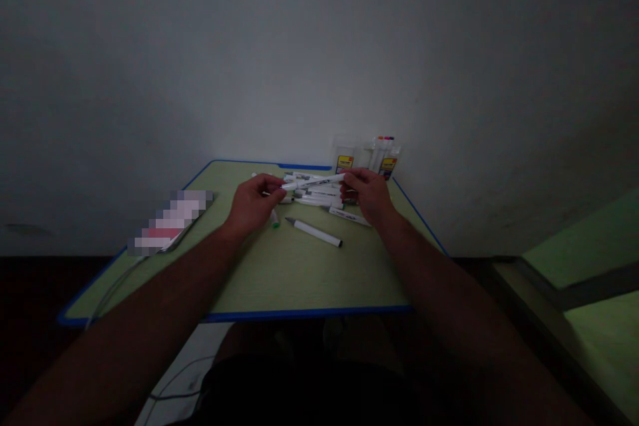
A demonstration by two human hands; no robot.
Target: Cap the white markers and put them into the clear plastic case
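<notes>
Between my two hands a white marker is held nearly level, above the other pens. My left hand pinches its left end, and my right hand grips the right end. Under it lies a loose pile of white markers with dark lettering. Closer to me, a single marker with a grey tip and a black end rests at a slant. Below my left hand sits a marker with a green end. Another marker reaches under my right wrist.
Clear plastic cases with yellow labels stand at the table's back right; one contains several upright markers. A blurred-out flat device lies at the left, with a cable trailing over the edge. Behind the blue-edged table rises a wall.
</notes>
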